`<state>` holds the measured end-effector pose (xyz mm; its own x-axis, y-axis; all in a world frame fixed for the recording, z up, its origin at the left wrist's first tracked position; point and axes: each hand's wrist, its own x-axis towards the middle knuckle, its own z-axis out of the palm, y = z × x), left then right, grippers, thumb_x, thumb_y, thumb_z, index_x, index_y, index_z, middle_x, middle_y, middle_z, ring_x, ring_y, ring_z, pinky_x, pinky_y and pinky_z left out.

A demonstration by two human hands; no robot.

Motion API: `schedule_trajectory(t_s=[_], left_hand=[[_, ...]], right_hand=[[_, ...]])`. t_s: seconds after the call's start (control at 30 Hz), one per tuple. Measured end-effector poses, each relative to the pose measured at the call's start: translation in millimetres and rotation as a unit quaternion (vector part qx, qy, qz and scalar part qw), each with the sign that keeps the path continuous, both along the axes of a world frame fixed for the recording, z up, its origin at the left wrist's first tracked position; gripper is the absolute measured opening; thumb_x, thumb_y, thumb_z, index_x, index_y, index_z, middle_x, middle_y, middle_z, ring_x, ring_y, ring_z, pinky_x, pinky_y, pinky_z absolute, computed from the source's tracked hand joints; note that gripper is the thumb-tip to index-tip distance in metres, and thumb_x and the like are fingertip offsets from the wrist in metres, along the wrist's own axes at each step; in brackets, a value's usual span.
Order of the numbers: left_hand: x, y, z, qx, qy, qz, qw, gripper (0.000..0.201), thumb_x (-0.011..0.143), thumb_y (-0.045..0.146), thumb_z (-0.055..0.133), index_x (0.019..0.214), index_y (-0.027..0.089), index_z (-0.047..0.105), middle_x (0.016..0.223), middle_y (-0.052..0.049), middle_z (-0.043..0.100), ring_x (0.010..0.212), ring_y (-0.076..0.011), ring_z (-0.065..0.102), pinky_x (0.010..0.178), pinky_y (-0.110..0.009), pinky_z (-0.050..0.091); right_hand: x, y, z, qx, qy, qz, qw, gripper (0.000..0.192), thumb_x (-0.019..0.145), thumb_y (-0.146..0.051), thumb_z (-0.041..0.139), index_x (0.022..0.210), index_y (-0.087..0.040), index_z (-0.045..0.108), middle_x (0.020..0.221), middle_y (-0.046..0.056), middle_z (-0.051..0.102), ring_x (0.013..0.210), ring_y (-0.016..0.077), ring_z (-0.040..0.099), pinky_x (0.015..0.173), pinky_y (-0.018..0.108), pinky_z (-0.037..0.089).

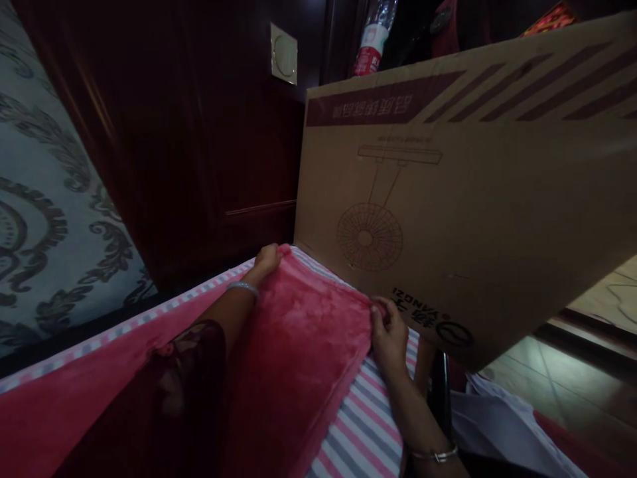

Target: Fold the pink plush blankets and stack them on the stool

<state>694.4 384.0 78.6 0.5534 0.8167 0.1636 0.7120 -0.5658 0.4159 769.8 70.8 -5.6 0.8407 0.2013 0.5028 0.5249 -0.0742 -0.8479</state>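
Observation:
A plush pinkish-red blanket (308, 325) lies spread over a striped sheet (361, 411) of pink, grey and white. My left hand (269, 259) pinches the blanket's far left corner, close to the base of the carton. At the far right corner, my right hand (389, 332) grips the blanket's edge between thumb and fingers. The far edge runs fairly straight between both hands, with a strip of striped sheet showing beyond it. A bangle is on each wrist, and a dark sleeve covers part of my left arm.
A large cardboard carton (472, 199) with a printed fan drawing stands right behind the blanket. Dark red wood panelling (223, 119) carries a square switch plate (284, 54). A labelled plastic bottle (373, 43) stands behind the carton. White cloth (497, 425) hangs at the lower right, above tiled floor.

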Motion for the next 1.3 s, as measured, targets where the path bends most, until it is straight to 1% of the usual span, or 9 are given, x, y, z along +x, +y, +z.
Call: schedule_trajectory(t_s=[0.13, 0.37, 0.53, 0.67, 0.77, 0.87, 1.03, 1.17, 1.3], left_hand=[[0, -1, 1.7, 0.062, -0.052, 0.011, 0.997, 0.035, 0.101, 0.031, 0.034, 0.127, 0.024, 0.057, 0.131, -0.008, 0.066, 0.120, -0.0235, 0.060, 0.095, -0.032, 0.044], [-1, 9, -31.5, 0.018, 0.007, -0.015, 1.000, 0.031, 0.095, 0.033, 0.050, 0.118, 0.020, 0.065, 0.115, -0.012, 0.073, 0.107, -0.0271, 0.067, 0.083, -0.031, 0.048], [-9, 5, -14.7, 0.043, 0.038, -0.068, 0.996, 0.052, 0.090, 0.034, 0.058, 0.137, 0.014, 0.052, 0.132, -0.017, 0.063, 0.119, -0.0293, 0.060, 0.095, -0.035, 0.045], [-37, -41, -3.7, 0.095, 0.054, -0.159, 0.981, 0.036, 0.089, 0.031, 0.055, 0.121, 0.017, 0.063, 0.136, -0.015, 0.056, 0.128, -0.0317, 0.048, 0.107, -0.042, 0.036], [-78, -99, -5.5, 0.109, 0.051, -0.293, 0.949, 0.020, 0.090, 0.029, 0.048, 0.091, 0.017, 0.065, 0.108, -0.011, 0.064, 0.100, -0.0236, 0.059, 0.092, -0.036, 0.045], [-129, -162, -8.2, 0.049, 0.053, -0.381, 0.922, 0.016, 0.088, 0.034, 0.051, 0.084, 0.020, 0.058, 0.089, -0.005, 0.063, 0.077, -0.0181, 0.058, 0.073, -0.031, 0.046], [-182, -230, -19.2, -0.028, 0.103, -0.335, 0.936, 0.019, 0.084, 0.040, 0.059, 0.087, 0.022, 0.056, 0.090, -0.004, 0.064, 0.076, -0.0192, 0.058, 0.067, -0.031, 0.044], [-183, -245, -32.4, -0.006, 0.127, -0.291, 0.948, 0.016, 0.088, 0.034, 0.053, 0.096, 0.021, 0.059, 0.098, -0.009, 0.066, 0.085, -0.0234, 0.062, 0.077, -0.035, 0.047], [-176, -250, -29.4, -0.014, 0.129, -0.272, 0.953, 0.018, 0.092, 0.026, 0.043, 0.088, 0.021, 0.059, 0.093, -0.009, 0.067, 0.086, -0.0237, 0.064, 0.077, -0.035, 0.047]], right_hand=[[3, 1, -2.6, 0.013, -0.016, -0.027, 0.999, 0.036, 0.082, -0.047, 0.050, 0.094, -0.019, 0.068, 0.095, 0.009, 0.072, 0.091, 0.0259, 0.064, 0.083, 0.037, 0.047], [16, 3, -17.7, -0.103, 0.024, -0.036, 0.994, 0.038, 0.074, -0.046, 0.048, 0.091, -0.020, 0.070, 0.086, 0.010, 0.074, 0.081, 0.0275, 0.065, 0.074, 0.037, 0.048], [17, 3, -16.7, -0.138, 0.027, -0.047, 0.989, 0.037, 0.075, -0.043, 0.047, 0.094, -0.020, 0.070, 0.086, 0.010, 0.074, 0.080, 0.0272, 0.065, 0.073, 0.035, 0.047], [15, 2, -12.1, -0.161, 0.033, -0.051, 0.985, 0.034, 0.077, -0.037, 0.048, 0.095, -0.019, 0.070, 0.087, 0.010, 0.073, 0.081, 0.0263, 0.064, 0.073, 0.034, 0.045], [15, 1, -9.9, -0.170, 0.042, -0.056, 0.983, 0.032, 0.077, -0.033, 0.049, 0.096, -0.018, 0.070, 0.084, 0.008, 0.072, 0.077, 0.0251, 0.062, 0.073, 0.033, 0.044], [16, 0, -9.9, -0.169, 0.039, -0.059, 0.983, 0.030, 0.078, -0.031, 0.049, 0.095, -0.017, 0.070, 0.082, 0.008, 0.070, 0.077, 0.0248, 0.061, 0.073, 0.033, 0.043], [18, 1, -10.9, -0.153, 0.051, -0.062, 0.985, 0.030, 0.077, -0.030, 0.051, 0.095, -0.018, 0.071, 0.079, 0.007, 0.068, 0.076, 0.0245, 0.057, 0.074, 0.034, 0.042], [16, 1, -9.1, -0.131, 0.067, -0.052, 0.988, 0.030, 0.075, -0.031, 0.052, 0.094, -0.017, 0.071, 0.080, 0.008, 0.068, 0.075, 0.0241, 0.056, 0.074, 0.033, 0.042], [14, 2, -6.9, -0.107, 0.067, -0.046, 0.991, 0.031, 0.075, -0.033, 0.051, 0.092, -0.018, 0.071, 0.079, 0.007, 0.068, 0.075, 0.0236, 0.057, 0.072, 0.032, 0.043]])
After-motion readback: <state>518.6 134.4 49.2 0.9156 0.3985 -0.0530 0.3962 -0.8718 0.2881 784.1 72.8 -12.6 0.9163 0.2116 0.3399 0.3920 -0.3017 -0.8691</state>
